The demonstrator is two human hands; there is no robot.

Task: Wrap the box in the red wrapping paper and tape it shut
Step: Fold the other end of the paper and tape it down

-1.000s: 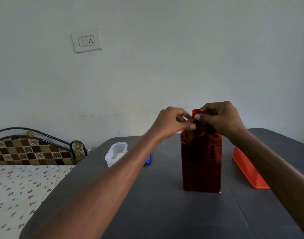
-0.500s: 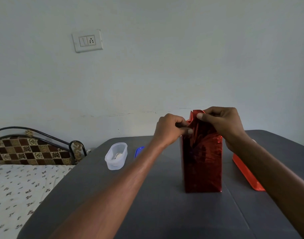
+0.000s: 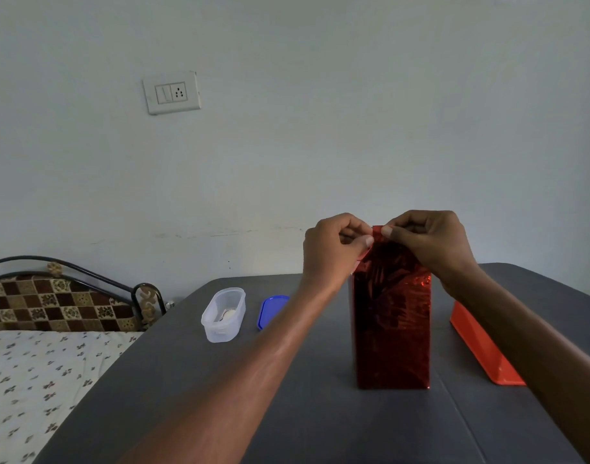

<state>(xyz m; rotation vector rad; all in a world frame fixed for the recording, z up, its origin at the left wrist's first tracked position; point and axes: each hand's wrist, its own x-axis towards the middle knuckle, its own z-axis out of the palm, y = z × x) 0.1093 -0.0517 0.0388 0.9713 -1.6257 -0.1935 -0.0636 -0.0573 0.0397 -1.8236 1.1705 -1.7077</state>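
A red-wrapped box (image 3: pixel 392 329) stands upright on the tabletop (image 3: pixel 287 413). Left hand (image 3: pixel 334 252) and right hand (image 3: pixel 431 242) pinch the top flap (image 3: pixel 377 231); crease it flat before taping.

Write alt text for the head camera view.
Both hands, left hand and right hand, pinch the red wrapping paper atop an upright wrapped box on a grey table.
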